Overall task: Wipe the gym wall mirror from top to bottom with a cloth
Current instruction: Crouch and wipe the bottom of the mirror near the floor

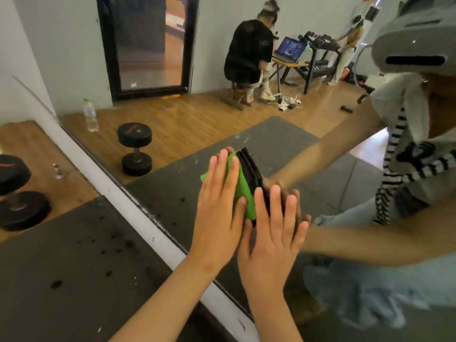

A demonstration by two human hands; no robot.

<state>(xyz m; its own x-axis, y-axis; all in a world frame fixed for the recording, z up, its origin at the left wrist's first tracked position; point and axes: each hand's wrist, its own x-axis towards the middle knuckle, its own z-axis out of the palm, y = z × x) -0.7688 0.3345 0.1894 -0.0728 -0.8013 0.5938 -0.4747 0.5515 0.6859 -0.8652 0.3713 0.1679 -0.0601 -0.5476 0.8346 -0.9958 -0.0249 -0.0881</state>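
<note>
Left hand [219, 206] grip wide open, fingers straight, palm flat on green cloth [243, 193], pressing it against mirror [172, 114]; right hand [269, 233] also flat and spread, just beside it, fingertips meeting their reflection, index finger over the cloth's edge; cloth sits low on the glass, near the white bottom edge [128, 208]; glass runs open above and rightward; dumbbell [22, 211] on floor at left, well apart.

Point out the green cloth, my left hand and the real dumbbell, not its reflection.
green cloth [244, 183], head view, on its bare green middle.
left hand [218, 206], head view, on the back of the hand.
dumbbell [23, 211], head view, on the lower black plate at the left edge.
</note>
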